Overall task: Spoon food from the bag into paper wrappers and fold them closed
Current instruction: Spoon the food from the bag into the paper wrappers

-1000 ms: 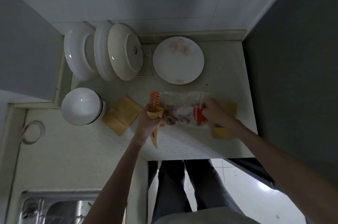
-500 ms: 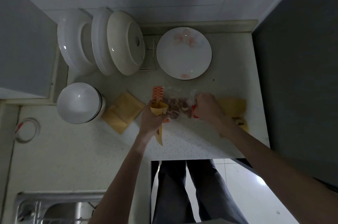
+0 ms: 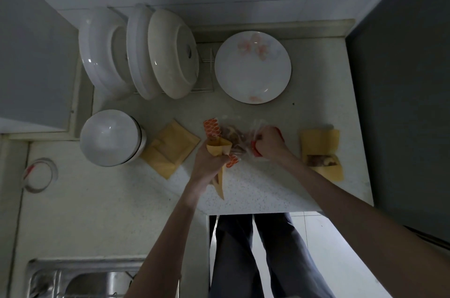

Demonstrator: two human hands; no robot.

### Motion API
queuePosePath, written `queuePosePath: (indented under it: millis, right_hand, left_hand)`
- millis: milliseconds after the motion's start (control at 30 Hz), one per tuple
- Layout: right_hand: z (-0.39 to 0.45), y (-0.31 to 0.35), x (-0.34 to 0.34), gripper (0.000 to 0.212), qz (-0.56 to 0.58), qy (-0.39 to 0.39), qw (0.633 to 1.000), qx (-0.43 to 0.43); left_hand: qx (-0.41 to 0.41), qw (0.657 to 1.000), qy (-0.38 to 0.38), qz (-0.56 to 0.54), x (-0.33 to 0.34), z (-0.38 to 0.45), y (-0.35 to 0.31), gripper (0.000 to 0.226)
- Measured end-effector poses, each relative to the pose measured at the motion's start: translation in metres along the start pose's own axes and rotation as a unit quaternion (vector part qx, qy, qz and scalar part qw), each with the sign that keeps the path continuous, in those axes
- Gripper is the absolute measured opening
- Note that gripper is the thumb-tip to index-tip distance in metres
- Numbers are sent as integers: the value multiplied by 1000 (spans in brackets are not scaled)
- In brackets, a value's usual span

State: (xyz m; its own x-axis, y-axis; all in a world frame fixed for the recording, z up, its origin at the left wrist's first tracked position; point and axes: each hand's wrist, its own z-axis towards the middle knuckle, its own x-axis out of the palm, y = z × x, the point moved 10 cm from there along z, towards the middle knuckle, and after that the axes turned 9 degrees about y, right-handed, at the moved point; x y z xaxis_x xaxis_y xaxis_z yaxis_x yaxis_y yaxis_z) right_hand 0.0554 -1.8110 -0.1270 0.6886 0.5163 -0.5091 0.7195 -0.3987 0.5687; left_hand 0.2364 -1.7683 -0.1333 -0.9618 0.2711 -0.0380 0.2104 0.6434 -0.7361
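Note:
My left hand (image 3: 207, 163) grips a yellow paper wrapper (image 3: 219, 149) rolled into a cone, its mouth open toward the clear food bag (image 3: 233, 137). The bag lies on the counter with brownish food inside and orange-and-white printed ends. My right hand (image 3: 269, 143) is curled round the bag's right part, next to its red print; no spoon shows. A filled wrapper (image 3: 321, 161) with brown food at its mouth lies to the right. A stack of flat yellow wrappers (image 3: 170, 149) lies to the left.
A flowered white plate (image 3: 253, 67) lies behind the bag. Upright dishes fill a rack (image 3: 146, 54) at the back left, and overturned white bowls (image 3: 112, 138) stand beside the wrapper stack. A tape roll (image 3: 39, 174) and a steel sink (image 3: 80, 280) lie at the left. The counter edge (image 3: 267, 211) runs near my legs.
My right hand has drawn the bag's right end leftward and bunched it, so the bag now looks shorter. The filled wrapper at the right has come into view. My left hand keeps the cone.

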Motion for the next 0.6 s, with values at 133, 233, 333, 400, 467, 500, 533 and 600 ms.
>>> queuePosePath:
  millis: [133,233,333,400,467,500,533,600]
  right_hand:
    - [5,-16,0,35,104,-20,993,51]
    - [4,-28,2,32,212,-29,974,71]
    - [-1,-31,4,21,278,-1,957,86]
    - [-4,-34,1,24,326,-4,941,89]
    - [-6,-38,-4,22,342,-11,935,93]
    - [-6,-39,-7,20,340,-14,936,89]
    - [-6,-40,-10,19,335,-15,939,82]
    - [-7,-42,-15,14,321,-15,944,75]
  left_hand:
    - [-9,1000,5,1,-2,3,1,46]
    - [-15,1000,9,-11,-3,3,-2,48]
    - [-9,1000,18,-22,-2,3,-5,45]
    - [-9,999,22,-26,-1,2,-6,43]
    - [-14,999,27,-26,-1,2,-6,43]
    - [-17,999,29,-26,-1,2,-6,43]
    - [-19,999,29,-27,-1,3,-6,42]
    - [-22,999,22,-22,-2,4,-4,40]
